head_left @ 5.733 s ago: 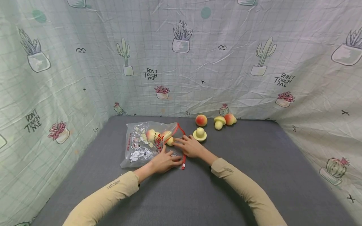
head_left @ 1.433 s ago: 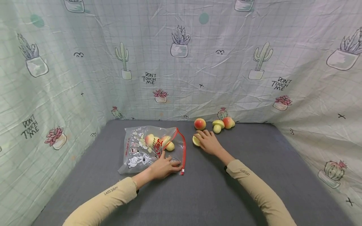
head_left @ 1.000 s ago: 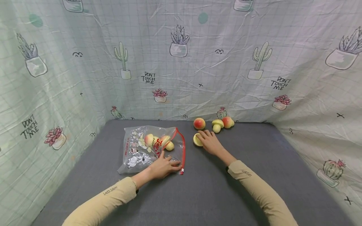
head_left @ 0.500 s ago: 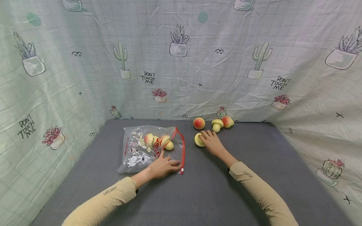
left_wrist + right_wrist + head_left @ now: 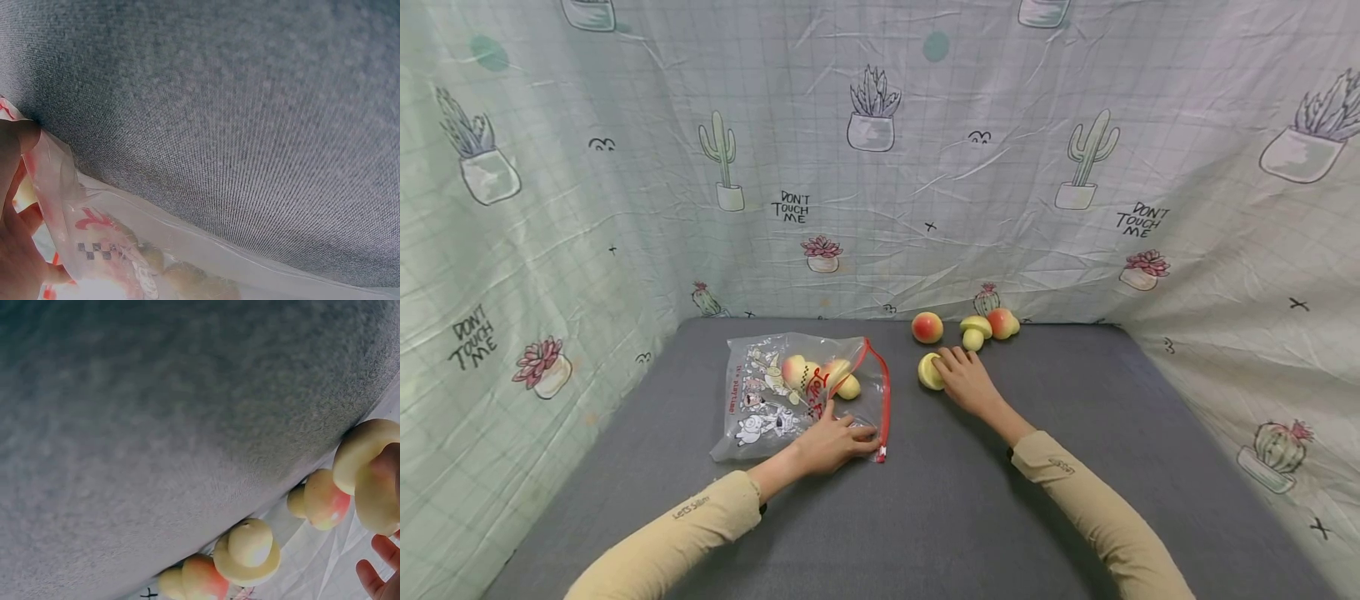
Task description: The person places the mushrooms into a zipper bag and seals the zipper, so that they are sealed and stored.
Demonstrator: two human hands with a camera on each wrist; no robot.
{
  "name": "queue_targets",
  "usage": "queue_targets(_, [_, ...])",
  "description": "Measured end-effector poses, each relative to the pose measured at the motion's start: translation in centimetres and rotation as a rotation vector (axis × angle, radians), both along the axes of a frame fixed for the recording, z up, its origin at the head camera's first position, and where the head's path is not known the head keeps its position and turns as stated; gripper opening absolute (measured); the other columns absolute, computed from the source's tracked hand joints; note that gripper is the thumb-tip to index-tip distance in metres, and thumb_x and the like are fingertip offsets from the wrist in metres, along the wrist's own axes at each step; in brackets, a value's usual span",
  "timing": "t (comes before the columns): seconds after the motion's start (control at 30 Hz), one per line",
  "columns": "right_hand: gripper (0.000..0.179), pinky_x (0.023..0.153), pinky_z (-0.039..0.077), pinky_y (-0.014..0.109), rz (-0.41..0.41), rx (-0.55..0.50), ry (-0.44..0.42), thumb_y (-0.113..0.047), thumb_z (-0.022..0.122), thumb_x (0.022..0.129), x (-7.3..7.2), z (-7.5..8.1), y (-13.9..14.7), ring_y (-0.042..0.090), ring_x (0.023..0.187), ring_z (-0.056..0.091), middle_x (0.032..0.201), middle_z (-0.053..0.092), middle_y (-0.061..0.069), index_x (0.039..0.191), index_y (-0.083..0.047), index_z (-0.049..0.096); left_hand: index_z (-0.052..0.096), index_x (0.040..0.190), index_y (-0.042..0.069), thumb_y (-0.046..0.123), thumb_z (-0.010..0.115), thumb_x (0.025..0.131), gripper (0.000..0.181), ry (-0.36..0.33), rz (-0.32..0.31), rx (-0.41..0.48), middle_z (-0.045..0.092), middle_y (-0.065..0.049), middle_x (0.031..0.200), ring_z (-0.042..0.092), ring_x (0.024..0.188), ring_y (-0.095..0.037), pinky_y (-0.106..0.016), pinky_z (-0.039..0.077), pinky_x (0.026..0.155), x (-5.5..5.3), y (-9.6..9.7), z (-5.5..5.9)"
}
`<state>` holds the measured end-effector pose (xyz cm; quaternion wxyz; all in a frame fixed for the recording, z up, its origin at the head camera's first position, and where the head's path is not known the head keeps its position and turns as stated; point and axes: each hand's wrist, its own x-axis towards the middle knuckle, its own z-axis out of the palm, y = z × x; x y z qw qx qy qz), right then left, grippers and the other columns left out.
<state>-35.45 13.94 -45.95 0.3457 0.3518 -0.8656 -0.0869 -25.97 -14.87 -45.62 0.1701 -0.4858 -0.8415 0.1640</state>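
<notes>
In the head view my left hand (image 5: 831, 442) lies on the near part of a clear zip bag (image 5: 808, 354), by the red zip edge. The left wrist view shows its thumb and fingers with the bag's plastic pinched between them. Several red-and-yellow toy mushrooms (image 5: 848, 387) show through the printed plastic. To the right of the bag, my right hand (image 5: 972, 382) holds a yellow toy mushroom (image 5: 931, 372) tilted on its side. In the right wrist view the thumb lies on its stem (image 5: 375, 503), and the other fingers spread out below.
Behind the right hand lie a red-and-yellow toy mushroom (image 5: 927, 327), another yellow one (image 5: 975, 330) and a second red-and-yellow one (image 5: 1002, 323). A patterned cloth (image 5: 880, 208) hangs along the back and sides of the grey table (image 5: 940, 517).
The right hand has left the bag's mouth and gone right to the yellow mushroom, which now lies tipped and a little farther right. My left hand stays on the bag.
</notes>
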Motion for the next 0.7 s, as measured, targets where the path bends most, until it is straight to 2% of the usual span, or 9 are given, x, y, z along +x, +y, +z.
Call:
queue_targets(0.23, [0.043, 0.067, 0.035, 0.035, -0.005, 0.013, 0.007, -0.023, 0.069, 0.071, 0.2, 0.0, 0.3, 0.023, 0.088, 0.045, 0.106, 0.051, 0.008, 0.109, -0.009, 0.054, 0.052, 0.121, 0.035, 0.029, 0.054, 0.084, 0.037, -0.008, -0.012, 0.022, 0.056, 0.009, 0.121, 0.057, 0.095, -0.020, -0.062, 0.038, 0.080, -0.1, -0.1, -0.2])
queue_targets(0.5, [0.043, 0.070, 0.035, 0.035, -0.036, 0.051, 0.031, -0.029, 0.065, 0.077, 0.7, 0.1, 0.1, 0.022, 0.089, 0.044, 0.107, 0.049, 0.005, 0.114, -0.012, 0.052, 0.050, 0.123, 0.037, 0.030, 0.053, 0.085, 0.039, -0.011, 0.018, -0.006, 0.054, 0.011, 0.123, 0.056, 0.098, -0.019, -0.062, 0.037, 0.083, 0.0, 0.0, -0.2])
queue_targets(0.7, [0.044, 0.070, 0.035, 0.036, -0.013, -0.012, 0.046, -0.030, 0.067, 0.075, 1.1, 0.5, 0.2, 0.022, 0.090, 0.045, 0.107, 0.051, 0.005, 0.113, -0.011, 0.053, 0.051, 0.122, 0.036, 0.028, 0.053, 0.085, 0.038, -0.023, 0.012, 0.007, 0.055, 0.010, 0.123, 0.056, 0.097, -0.020, -0.062, 0.038, 0.082, -0.1, 0.0, -0.2])
